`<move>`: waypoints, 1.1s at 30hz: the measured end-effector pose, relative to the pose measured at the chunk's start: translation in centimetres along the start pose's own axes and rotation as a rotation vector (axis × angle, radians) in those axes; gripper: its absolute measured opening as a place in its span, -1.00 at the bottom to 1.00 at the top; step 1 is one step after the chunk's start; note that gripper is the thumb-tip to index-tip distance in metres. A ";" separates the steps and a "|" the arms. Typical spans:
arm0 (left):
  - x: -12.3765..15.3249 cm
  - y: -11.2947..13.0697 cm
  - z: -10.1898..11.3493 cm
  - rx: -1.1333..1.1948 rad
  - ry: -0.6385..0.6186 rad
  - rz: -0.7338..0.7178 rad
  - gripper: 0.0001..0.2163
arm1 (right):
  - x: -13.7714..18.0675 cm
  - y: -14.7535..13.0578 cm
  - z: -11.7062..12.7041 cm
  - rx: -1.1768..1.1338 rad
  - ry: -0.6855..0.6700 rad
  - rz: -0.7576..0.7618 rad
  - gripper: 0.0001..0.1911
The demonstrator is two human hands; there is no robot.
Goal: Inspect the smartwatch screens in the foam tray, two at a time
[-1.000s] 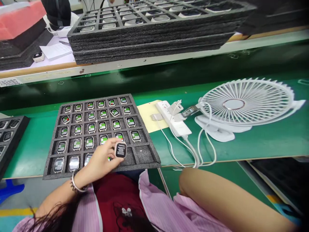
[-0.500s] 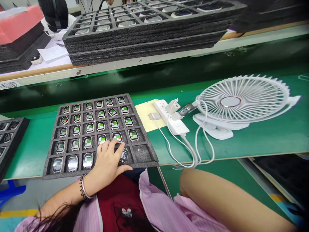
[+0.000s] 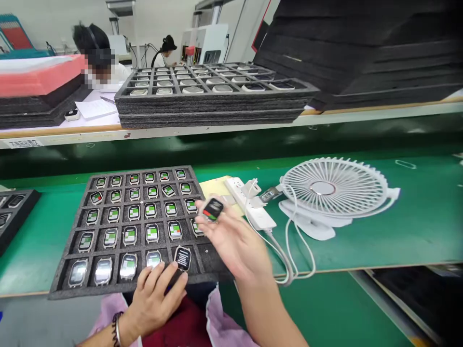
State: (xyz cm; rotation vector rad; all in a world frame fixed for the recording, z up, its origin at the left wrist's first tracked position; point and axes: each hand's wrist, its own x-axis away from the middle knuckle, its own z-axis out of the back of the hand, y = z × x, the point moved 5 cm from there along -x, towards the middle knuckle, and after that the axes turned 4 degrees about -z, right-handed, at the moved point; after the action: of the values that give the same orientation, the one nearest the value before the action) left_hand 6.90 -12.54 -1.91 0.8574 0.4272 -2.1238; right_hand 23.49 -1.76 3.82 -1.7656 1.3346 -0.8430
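Note:
A grey foam tray (image 3: pixel 68 260) holds rows of smartwatches, most with green-and-white screens. My left hand (image 3: pixel 155 294) rests over its near edge, fingers apart and slightly bent. The index fingertip is at the lower edge of a smartwatch (image 3: pixel 183 258) with white text on a dark screen, tilted in a near-row compartment. In my right hand (image 3: pixel 240 241) another smartwatch (image 3: pixel 212 209) is held between thumb and fingers, above the tray's right side. Its screen is dark with red and green blocks, slightly blurred. The right hand hides part of the tray's right column.
A white power strip (image 3: pixel 253 205) with chargers and cables lies right of the tray, beside a white fan (image 3: pixel 333 188). Stacked foam trays (image 3: pixel 210 111) of watches stand on the raised shelf. Another tray (image 3: pixel 18 217) is at far left. Two people sit beyond the shelf.
My right hand has come into clear view over the tray, holding a smartwatch. The left hand has shifted down toward the tray's near edge. The view has tilted up, showing people beyond the shelf.

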 end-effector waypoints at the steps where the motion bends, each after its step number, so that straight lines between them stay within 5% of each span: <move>1: 0.2 0.1 0.0 -0.021 -0.001 -0.032 -0.76 | -1.1 0.9 0.1 -0.051 -0.008 -0.035 -0.66; 5: 0.4 -0.3 -0.1 -0.061 -0.047 -0.114 -0.72 | -3.2 3.8 0.6 -0.214 -0.032 -0.168 -0.61; 12: -0.5 -1.6 -0.8 0.002 -0.092 -0.092 -0.70 | -3.3 3.6 1.0 -0.134 -0.036 -0.120 -0.73; 20: -2.3 -4.6 -2.7 0.060 -0.093 0.036 -0.63 | -2.2 3.0 2.4 -0.096 -0.074 -0.135 -0.41; 24: -2.1 -4.7 -1.4 0.141 -0.097 -0.026 -0.63 | -1.3 3.5 4.2 0.181 -0.086 -0.083 -0.31; 28: -1.7 -6.5 1.2 0.092 -0.095 0.040 -0.63 | -0.5 3.6 6.5 0.729 -0.056 0.033 -0.53; 33: -1.1 -10.9 3.1 0.023 -0.325 0.189 -0.68 | -0.1 2.7 7.4 1.220 -0.167 0.262 -0.74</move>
State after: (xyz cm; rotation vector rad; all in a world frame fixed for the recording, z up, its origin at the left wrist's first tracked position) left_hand -2.35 -6.71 1.24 0.5270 0.1468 -2.0458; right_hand 28.44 -0.79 -2.20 -0.6592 0.6247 -1.0027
